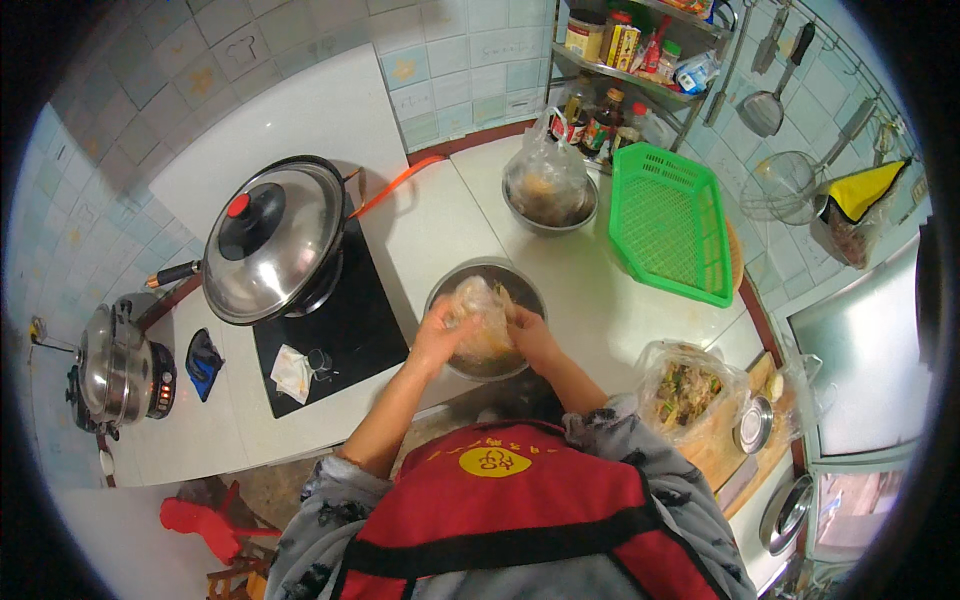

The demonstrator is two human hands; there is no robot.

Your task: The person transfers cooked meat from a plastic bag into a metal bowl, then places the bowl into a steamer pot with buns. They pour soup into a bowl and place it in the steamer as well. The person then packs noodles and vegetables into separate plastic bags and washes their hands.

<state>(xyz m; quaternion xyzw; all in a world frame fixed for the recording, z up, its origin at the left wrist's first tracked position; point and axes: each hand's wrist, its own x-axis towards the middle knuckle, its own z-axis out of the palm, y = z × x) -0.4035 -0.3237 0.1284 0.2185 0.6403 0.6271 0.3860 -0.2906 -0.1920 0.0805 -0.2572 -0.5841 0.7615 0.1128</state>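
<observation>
Steel electric pot [128, 365], lidded, with a control panel on its right side, at the far left of the frame. Just beside it, a blue-and-black cloth item [204, 364] lies on the white countertop [180, 440]. In the upper left, a wok's domed steel lid [290, 255] with a black, red-topped knob covers the pan above a black cooktop [375, 315]. Near the cooktop's lower end rest a crumpled white cloth [291, 373] and, just to its right, a small clear glass [320, 364].

At centre, the left hand [437, 338] has its fingers closed on the left side of a clear plastic bag [482, 318]. The bag sits within the mouth of a round steel bowl [490, 267]; its contents are too blurred to identify. The right hand [532, 340] grips the bag's right side, fingers together on the film.

Above and right of centre, a second steel bowl [548, 227] holds another filled plastic bag [540, 180]. Farther right, a green perforated plastic basket [672, 225] is set on the counter near sauce bottles [602, 122]. At lower right, an open bag of brown-and-green food [688, 392] lies beside a small round steel dish [753, 425] on a wooden board [700, 462], with a knife [738, 482] below.
</observation>
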